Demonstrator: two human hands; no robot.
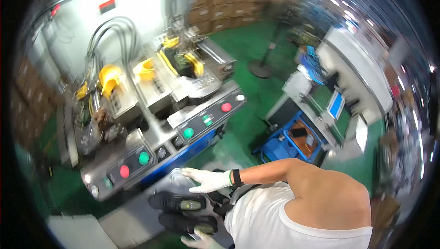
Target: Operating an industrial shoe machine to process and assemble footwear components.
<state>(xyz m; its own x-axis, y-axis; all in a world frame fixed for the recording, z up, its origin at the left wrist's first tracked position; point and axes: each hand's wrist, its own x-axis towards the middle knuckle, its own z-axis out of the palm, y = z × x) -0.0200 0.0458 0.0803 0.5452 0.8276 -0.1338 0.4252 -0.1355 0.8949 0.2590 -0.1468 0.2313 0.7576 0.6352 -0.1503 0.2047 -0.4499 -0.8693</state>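
Two black shoes lie side by side on a grey ledge in front of the machine, with pale greenish insoles showing in their openings. My right hand, in a white glove with a black band at the wrist, hovers over the ledge beside the farther shoe. Its fingers are stretched out and apart, and nothing is in them. At the lower edge my left hand, also white-gloved, is partly cut off. Its fingers are spread close to the nearer shoe; whether they touch it I cannot tell.
Ahead stands a machine with yellow moulds, hoses and a panel with red and green buttons. A blue cart and a white conveyor machine are on the right. Stacked cartons and a stand fan are behind.
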